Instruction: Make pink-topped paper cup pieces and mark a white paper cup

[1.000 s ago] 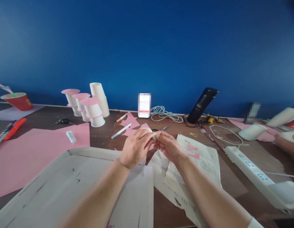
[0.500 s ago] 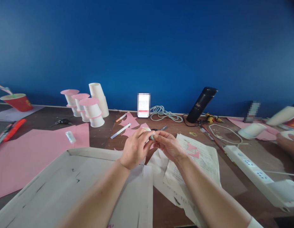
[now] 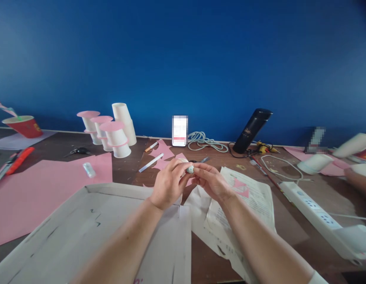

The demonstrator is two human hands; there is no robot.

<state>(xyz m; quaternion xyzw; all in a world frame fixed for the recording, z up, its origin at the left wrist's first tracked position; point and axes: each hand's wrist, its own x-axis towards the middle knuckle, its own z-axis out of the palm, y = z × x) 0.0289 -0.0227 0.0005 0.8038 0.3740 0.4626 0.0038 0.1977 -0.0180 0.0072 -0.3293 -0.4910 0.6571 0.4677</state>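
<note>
My left hand (image 3: 168,184) pinches a small pale, rounded piece (image 3: 189,169) between thumb and forefinger. Against its right side press the closed fingertips of my right hand (image 3: 211,180). What kind of thing the piece is, I cannot make out. Both hands are raised over the table's middle, just past the corner of a white paper-covered box lid (image 3: 135,221). Pink paper scraps (image 3: 165,150) lie behind my left hand, with a white stick-like pen (image 3: 151,162) beside them. Printed sheets (image 3: 256,201) lie beneath my right forearm.
White paper cups with pink discs (image 3: 116,138) stand at back left, near pink sheets (image 3: 53,189) and a red utility knife (image 3: 20,161). A lit phone (image 3: 180,132), black flask (image 3: 251,132) and power strip (image 3: 316,213) are around. Another person's hand (image 3: 359,181) is at far right.
My fingers have shifted slightly around the small piece, so more of its pale surface shows now. The view has drifted a little; the table things look unmoved.
</note>
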